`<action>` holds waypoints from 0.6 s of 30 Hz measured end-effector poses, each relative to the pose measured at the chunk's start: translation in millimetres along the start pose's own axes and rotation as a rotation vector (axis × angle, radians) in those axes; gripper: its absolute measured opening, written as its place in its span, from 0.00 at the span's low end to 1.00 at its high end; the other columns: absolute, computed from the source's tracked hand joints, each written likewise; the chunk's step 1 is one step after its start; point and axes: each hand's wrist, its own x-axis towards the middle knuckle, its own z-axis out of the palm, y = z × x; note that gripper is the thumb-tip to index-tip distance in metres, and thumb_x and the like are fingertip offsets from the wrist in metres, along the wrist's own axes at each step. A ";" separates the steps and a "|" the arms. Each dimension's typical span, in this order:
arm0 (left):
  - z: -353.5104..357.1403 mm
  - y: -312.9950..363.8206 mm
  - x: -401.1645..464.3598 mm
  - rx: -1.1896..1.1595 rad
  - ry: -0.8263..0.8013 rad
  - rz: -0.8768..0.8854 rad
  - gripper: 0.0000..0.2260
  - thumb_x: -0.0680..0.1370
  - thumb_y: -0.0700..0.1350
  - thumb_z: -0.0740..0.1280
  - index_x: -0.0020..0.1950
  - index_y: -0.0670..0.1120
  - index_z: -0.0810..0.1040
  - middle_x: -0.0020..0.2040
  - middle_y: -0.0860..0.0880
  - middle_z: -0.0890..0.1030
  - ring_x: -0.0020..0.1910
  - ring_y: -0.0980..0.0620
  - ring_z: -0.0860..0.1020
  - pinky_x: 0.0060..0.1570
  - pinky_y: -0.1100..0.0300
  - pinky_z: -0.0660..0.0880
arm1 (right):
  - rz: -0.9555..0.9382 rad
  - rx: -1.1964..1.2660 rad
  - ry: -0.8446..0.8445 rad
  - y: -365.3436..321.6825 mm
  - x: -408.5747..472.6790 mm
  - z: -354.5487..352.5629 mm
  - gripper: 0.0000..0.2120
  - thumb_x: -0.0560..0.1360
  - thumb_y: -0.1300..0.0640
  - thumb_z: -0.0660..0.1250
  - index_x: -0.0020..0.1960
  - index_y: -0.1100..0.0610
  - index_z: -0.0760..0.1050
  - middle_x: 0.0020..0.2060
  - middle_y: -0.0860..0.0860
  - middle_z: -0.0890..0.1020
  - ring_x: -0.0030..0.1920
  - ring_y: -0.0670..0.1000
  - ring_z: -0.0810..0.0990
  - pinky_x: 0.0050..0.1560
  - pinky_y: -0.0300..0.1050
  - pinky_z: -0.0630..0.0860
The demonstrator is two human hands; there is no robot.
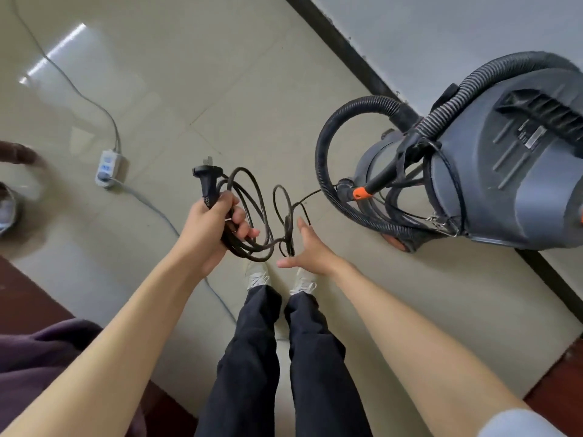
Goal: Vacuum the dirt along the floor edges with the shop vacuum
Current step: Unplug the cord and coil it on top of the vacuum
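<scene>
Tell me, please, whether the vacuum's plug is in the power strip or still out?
Out. The left hand grips the plug with the coiled cord, above the floor and apart from the power strip.

Gripping coiled power cord (252, 212) in left hand (211, 228), plug (206, 181) upward; right hand (307, 247) spread beside loops, shop vacuum (504, 171) beyond it.
</scene>
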 end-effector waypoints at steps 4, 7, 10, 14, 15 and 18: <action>-17.1 -5.0 3.5 -0.092 0.019 -0.003 0.11 0.83 0.42 0.54 0.42 0.43 0.66 0.24 0.51 0.66 0.20 0.54 0.65 0.27 0.61 0.74 | -0.109 -0.085 0.035 4.8 32.5 24.7 0.10 0.78 0.52 0.63 0.58 0.52 0.75 0.70 0.57 0.68 0.73 0.57 0.63 0.72 0.52 0.62; -34.9 -14.0 4.1 -0.138 0.094 0.013 0.11 0.83 0.43 0.54 0.42 0.43 0.67 0.24 0.52 0.66 0.20 0.54 0.64 0.27 0.62 0.73 | -0.096 -0.127 0.111 10.4 29.9 37.7 0.15 0.81 0.49 0.58 0.58 0.58 0.75 0.57 0.57 0.78 0.60 0.57 0.75 0.56 0.44 0.69; -50.6 -24.5 3.9 -0.104 0.263 0.091 0.11 0.83 0.42 0.53 0.42 0.44 0.66 0.27 0.51 0.64 0.21 0.55 0.62 0.27 0.62 0.70 | -0.092 -0.102 0.162 24.9 17.2 40.8 0.12 0.80 0.49 0.60 0.56 0.56 0.74 0.54 0.55 0.80 0.56 0.55 0.76 0.53 0.44 0.70; -63.6 -42.3 -0.4 0.074 0.476 0.216 0.10 0.83 0.41 0.50 0.42 0.46 0.64 0.29 0.50 0.63 0.22 0.55 0.63 0.28 0.61 0.68 | -0.133 0.081 0.178 49.2 -6.2 35.2 0.14 0.77 0.59 0.68 0.60 0.61 0.77 0.56 0.55 0.82 0.58 0.52 0.79 0.62 0.43 0.72; -62.2 -50.8 -2.8 0.132 0.497 0.227 0.10 0.83 0.40 0.51 0.42 0.47 0.64 0.29 0.50 0.63 0.22 0.55 0.64 0.27 0.60 0.68 | -0.133 0.101 0.178 55.5 -12.2 32.1 0.14 0.76 0.60 0.69 0.60 0.62 0.77 0.56 0.55 0.82 0.58 0.51 0.79 0.63 0.44 0.73; -40.4 -90.4 -10.9 0.301 0.466 0.187 0.10 0.82 0.40 0.52 0.41 0.49 0.62 0.30 0.49 0.67 0.23 0.55 0.67 0.26 0.59 0.68 | -0.092 0.124 0.200 81.6 -21.0 18.1 0.09 0.74 0.60 0.70 0.54 0.60 0.81 0.51 0.56 0.84 0.57 0.53 0.81 0.64 0.49 0.73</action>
